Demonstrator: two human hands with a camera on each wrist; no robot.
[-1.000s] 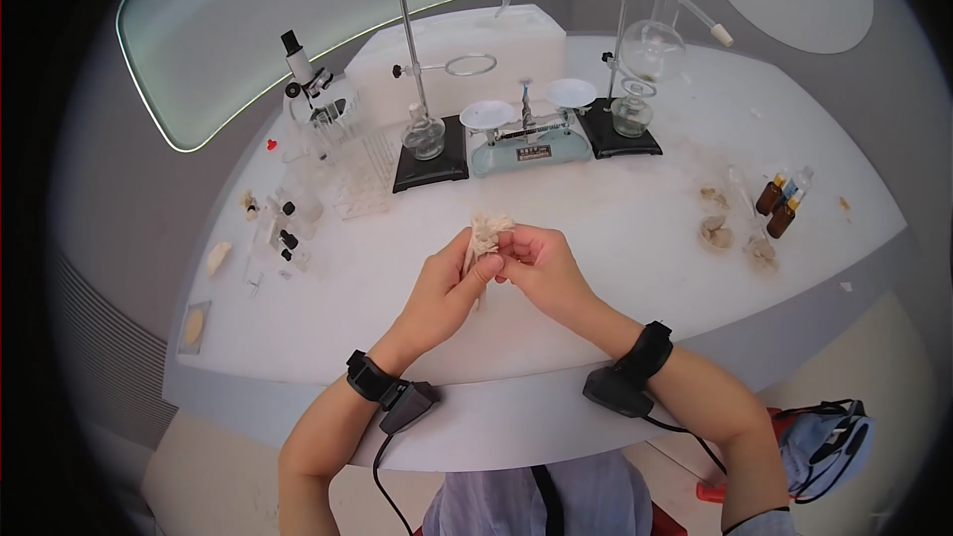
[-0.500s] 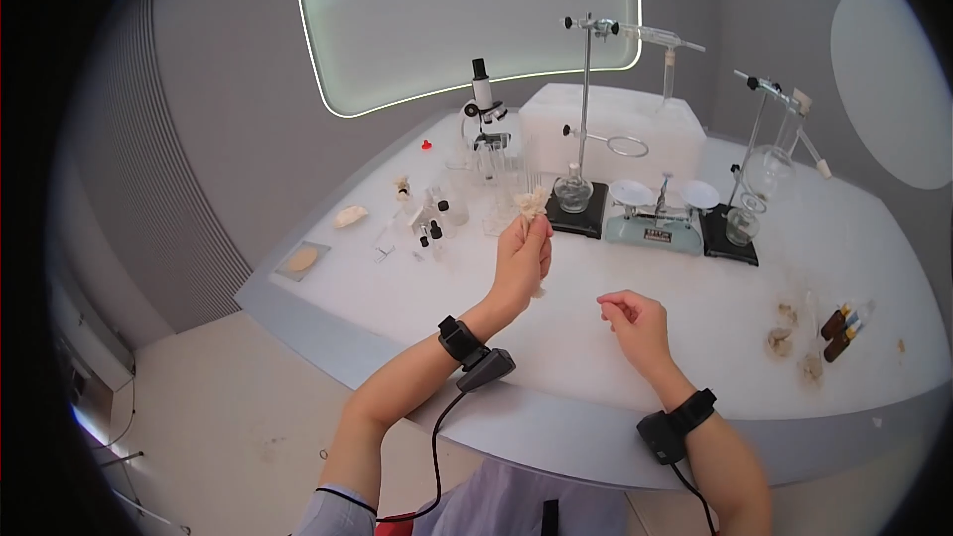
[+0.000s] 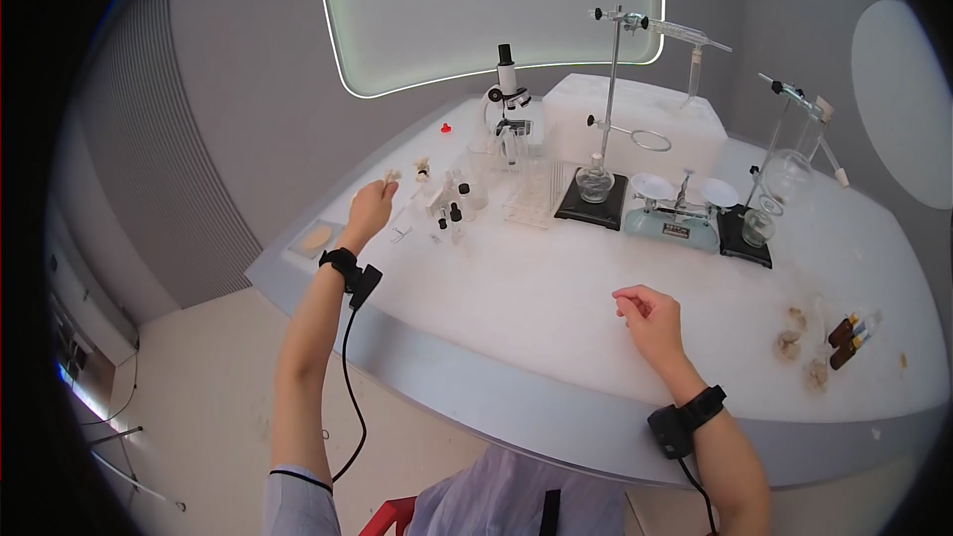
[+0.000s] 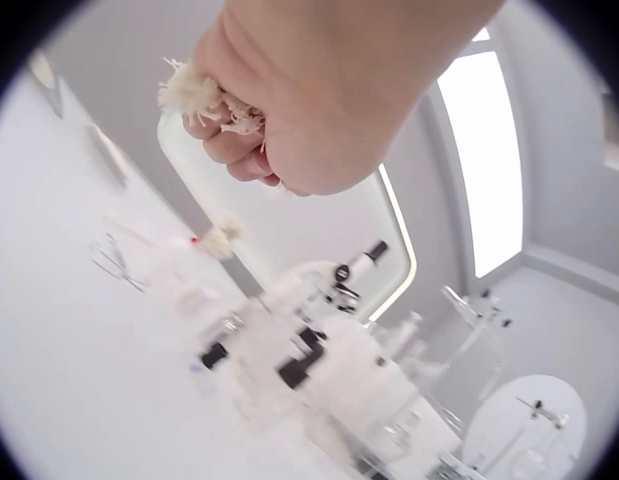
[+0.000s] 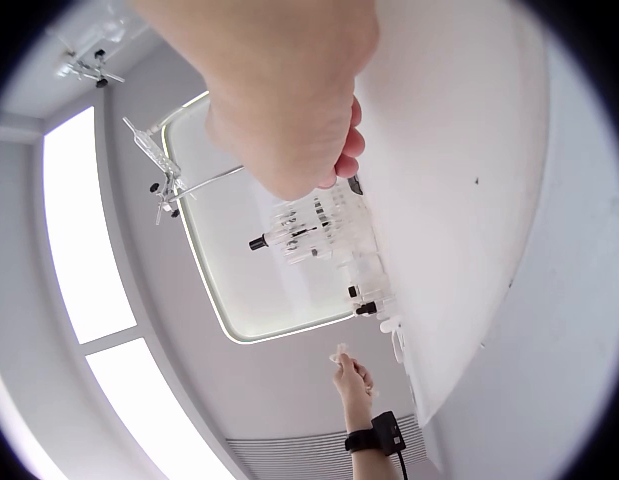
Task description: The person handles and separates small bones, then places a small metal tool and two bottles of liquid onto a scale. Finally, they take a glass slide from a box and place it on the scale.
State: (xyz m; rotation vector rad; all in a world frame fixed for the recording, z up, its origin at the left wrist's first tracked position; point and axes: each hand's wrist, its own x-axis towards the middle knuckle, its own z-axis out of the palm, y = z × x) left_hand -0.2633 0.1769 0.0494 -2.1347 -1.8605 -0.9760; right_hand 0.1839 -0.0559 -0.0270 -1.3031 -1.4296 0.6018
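Left hand [image 3: 370,208]: reaching out over the desk [image 3: 516,328], left of centre, fingers curled round the pale frayed bundle [image 3: 392,177], perhaps fibrous.
Right hand [image 3: 651,322]: loosely curled, right of centre, apparently holding nothing.
Bundle: carried leftward from mid-frame.

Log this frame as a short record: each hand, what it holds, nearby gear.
left_hand: left hand, fingers curled round pale frayed bundle, at the table's left side
right_hand: right hand, fingers loosely curled, nothing visible in them
surface: white table
back_left: microscope
back_centre: round flask on black stand base; balance beside it, two white pans
right_side: brown bottles, lying or upright unclear
bundle_material: cannot tell
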